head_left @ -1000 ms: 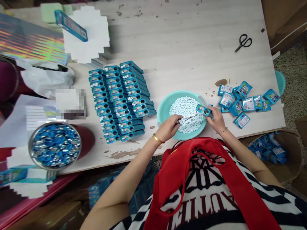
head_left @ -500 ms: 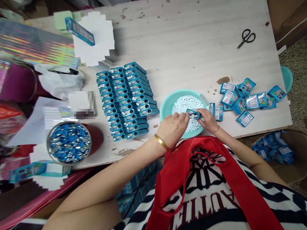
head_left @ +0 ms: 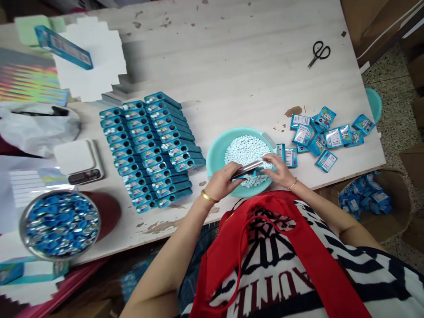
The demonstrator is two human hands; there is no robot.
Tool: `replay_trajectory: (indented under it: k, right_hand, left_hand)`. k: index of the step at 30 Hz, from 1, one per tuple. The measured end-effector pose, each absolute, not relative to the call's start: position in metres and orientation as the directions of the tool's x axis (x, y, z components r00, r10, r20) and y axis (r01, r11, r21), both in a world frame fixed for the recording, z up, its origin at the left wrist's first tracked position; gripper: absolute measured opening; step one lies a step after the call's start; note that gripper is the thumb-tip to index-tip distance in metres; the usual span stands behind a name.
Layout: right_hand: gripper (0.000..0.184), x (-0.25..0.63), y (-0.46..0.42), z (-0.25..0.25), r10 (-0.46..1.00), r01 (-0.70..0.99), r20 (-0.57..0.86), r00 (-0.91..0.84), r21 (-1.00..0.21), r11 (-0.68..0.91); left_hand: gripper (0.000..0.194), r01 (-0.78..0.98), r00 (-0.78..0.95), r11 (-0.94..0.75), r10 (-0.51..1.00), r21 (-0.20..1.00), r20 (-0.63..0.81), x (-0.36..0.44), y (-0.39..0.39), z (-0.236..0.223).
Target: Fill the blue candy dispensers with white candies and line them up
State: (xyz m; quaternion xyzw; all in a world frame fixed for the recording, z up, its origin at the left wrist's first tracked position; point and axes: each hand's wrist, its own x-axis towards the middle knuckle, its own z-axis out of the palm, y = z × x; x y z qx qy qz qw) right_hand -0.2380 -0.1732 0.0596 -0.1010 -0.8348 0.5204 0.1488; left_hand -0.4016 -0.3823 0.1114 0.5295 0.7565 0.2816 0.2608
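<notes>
Above the bowl, a narrow blue candy box (head_left: 249,169) lies tilted, its shiny dark side facing up. My left hand (head_left: 225,180) is closed around the box's left end. Fingers of my right hand (head_left: 280,173) grip its right end, partly hiding it. Under both hands stands a turquoise bowl (head_left: 214,154) with many small white candies (head_left: 247,149) in it. To the left, several blue boxes with round openings (head_left: 155,150) stand in three columns, some with white candies showing at the top.
Blue packets (head_left: 318,143) lie to the right, with scissors (head_left: 319,52) behind them. On the left are a kitchen scale (head_left: 77,161), a pot of blue and silver pieces (head_left: 62,225) and stacked white card (head_left: 96,57). A carton of packets (head_left: 397,216) is below the table.
The blue box has turned so that its shiny side faces up, and my left hand has shifted to its end. The view has swung, moving the scene leftward.
</notes>
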Motion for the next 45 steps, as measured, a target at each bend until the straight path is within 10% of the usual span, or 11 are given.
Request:
replay_trajectory:
  k: [4,8,12,19,24,30,35,45]
  right_hand:
    - [0.057,-0.201,-0.105,0.028,0.485,0.387,-0.025,-0.874,-0.639,0.665]
    - [0.103,-0.174,-0.061,-0.018,0.187,0.272,-0.277,-0.943,-0.313,0.91]
    - [0.094,-0.173,-0.06,-0.046,0.131,0.193,-0.283,-0.95,-0.201,0.96]
    - [0.102,-0.169,-0.05,-0.02,0.326,0.476,-0.358,-0.875,-0.511,0.715]
    - [0.095,-0.15,-0.052,0.027,0.384,0.562,-0.539,-0.75,-0.825,-0.06]
    - [0.101,-0.168,-0.09,0.077,0.189,0.229,-0.475,-0.859,-0.688,-0.689]
    - [0.075,-0.207,-0.112,0.078,0.376,0.047,-0.477,-0.794,-0.665,-0.745]
    - [0.045,-0.192,-0.11,0.073,0.563,0.037,-0.506,-0.653,-0.764,-0.644]
  left_hand:
    - [0.034,0.597,-0.618,0.489,0.786,0.636,-0.024,-0.414,-0.434,0.118]
    - [0.034,0.454,-0.843,0.741,0.537,0.496,-0.03,-0.43,-0.5,0.114]
    - [0.032,0.346,-0.892,0.861,0.425,0.373,-0.154,-0.443,-0.544,0.085]
    - [0.033,0.278,-0.878,0.909,0.372,0.311,-0.301,-0.473,-0.557,0.0]
    - [0.037,0.271,-0.921,0.902,0.344,0.337,-0.181,-0.473,-0.549,-0.003]
    - [0.041,0.388,-0.902,0.82,0.432,0.42,-0.01,-0.433,-0.507,0.036]
    - [0.036,0.509,-0.674,0.672,0.7,0.538,-0.237,-0.415,-0.436,0.022]
    - [0.041,0.549,-0.649,0.722,0.686,0.421,-0.329,-0.407,-0.348,-0.032]
